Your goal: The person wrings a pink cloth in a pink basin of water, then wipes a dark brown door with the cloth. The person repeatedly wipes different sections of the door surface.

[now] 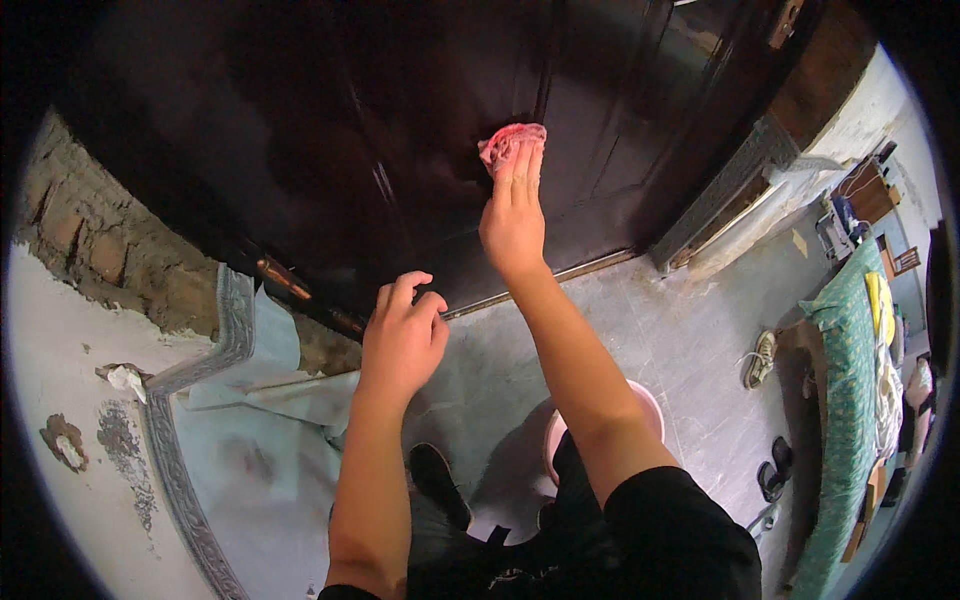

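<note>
A crumpled pink cloth (504, 142) lies pressed under the fingers of my right hand (516, 214) against a dark panelled door (450, 90). The right arm reaches forward with the fingers stretched along the cloth. My left hand (403, 337) hangs in the air near the door's lower left part, its fingers bent and apart, with nothing in them. Below my right forearm, a pink basin (651, 401) stands on the floor, partly hidden by the arm and my leg.
A grey tiled floor (487, 382) lies beneath me. Rough brickwork (105, 240) and a patterned trim (161, 427) border the door at left. To the right are a sneaker (761, 360), dark sandals (772, 472) and a bed with a green cover (844, 420).
</note>
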